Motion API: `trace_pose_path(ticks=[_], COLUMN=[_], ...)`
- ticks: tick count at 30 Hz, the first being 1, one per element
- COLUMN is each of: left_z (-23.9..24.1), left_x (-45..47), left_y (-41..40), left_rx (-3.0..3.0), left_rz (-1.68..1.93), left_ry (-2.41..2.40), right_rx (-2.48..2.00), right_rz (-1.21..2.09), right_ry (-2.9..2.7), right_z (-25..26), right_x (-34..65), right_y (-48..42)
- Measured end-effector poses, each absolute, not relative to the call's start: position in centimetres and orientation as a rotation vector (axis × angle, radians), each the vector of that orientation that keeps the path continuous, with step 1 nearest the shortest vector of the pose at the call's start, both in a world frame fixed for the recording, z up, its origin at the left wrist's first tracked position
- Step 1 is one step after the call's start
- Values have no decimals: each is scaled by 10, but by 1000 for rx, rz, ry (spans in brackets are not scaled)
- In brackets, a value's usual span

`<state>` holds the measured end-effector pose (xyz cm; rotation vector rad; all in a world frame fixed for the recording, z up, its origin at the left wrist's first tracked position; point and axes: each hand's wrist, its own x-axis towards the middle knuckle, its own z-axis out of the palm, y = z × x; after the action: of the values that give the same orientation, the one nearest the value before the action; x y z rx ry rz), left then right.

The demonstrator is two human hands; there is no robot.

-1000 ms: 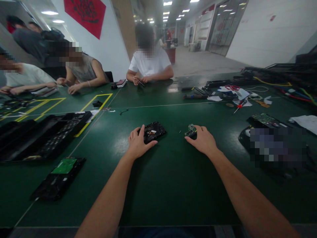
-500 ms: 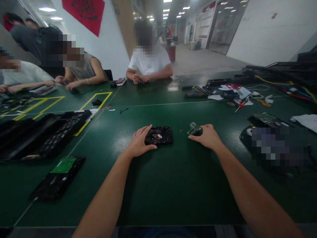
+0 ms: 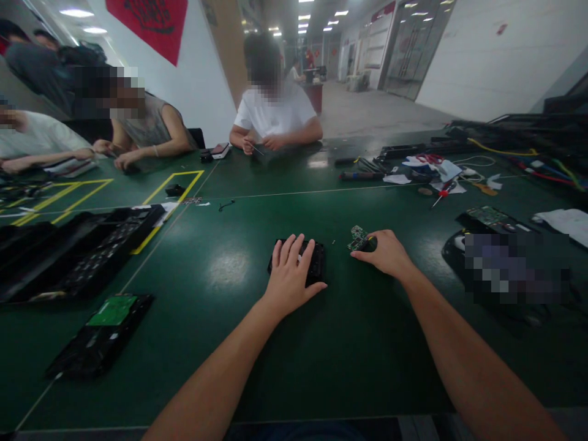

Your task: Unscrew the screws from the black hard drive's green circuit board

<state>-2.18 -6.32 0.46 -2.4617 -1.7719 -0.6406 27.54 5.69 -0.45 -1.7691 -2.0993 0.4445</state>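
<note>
My left hand point(image 3: 290, 278) lies over a black plastic casing point(image 3: 318, 263) on the green table, its fingers stretched out and apart. Much of the casing is hidden beneath the palm and fingers. To the right of it, my right hand point(image 3: 389, 256) pinches a small green circuit board point(image 3: 358, 236) between thumb and fingers. A dark part sits under the board, close to the thumb; its kind is unclear. A tiny light-coloured piece point(image 3: 334, 242) lies on the table between the casing and the board.
At the left lie a black device with a green board point(image 3: 113, 310) and a long black housing point(image 3: 82, 254). A red-handled screwdriver point(image 3: 442, 195), cables and papers are spread at the back right. A person in a white shirt point(image 3: 275, 116) sits across the table, others at the left.
My left hand has moved from the casing's left edge to the right, and now lies across its top with fingers spread. The right hand still pinches the circuit board in nearly the same place.
</note>
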Motion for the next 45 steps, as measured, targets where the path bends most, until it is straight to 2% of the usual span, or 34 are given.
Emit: trace_pose_path(ticks=[8,16,21,27,36,45], left_z=[-11,-4,0,-3,-4,-8], left_x=[-12,-36,-56,-58,-50,-43], left_y=[-65,-50,-62,-69,-61,-55], left_rx=[-2296,-2370,-2238,-2154,-2189,-2461], left_rz=[-674,-747,-1024,-1272,-1198,-923], left_ry=[-1901,-1853,-1897,-1981,-1845,-1644], right_rx=[-1748,-1631,-1405,-1335,-1256,-1324], right_rz=[414,291,401,523,522,552], right_ry=[-2062,-2055,-2225,-2421,-2471,-2363], right_z=[-4,8,17,21,24,21], right_x=[272,255,218,178,175,185], right_y=[49,34,8,-8,3,-3])
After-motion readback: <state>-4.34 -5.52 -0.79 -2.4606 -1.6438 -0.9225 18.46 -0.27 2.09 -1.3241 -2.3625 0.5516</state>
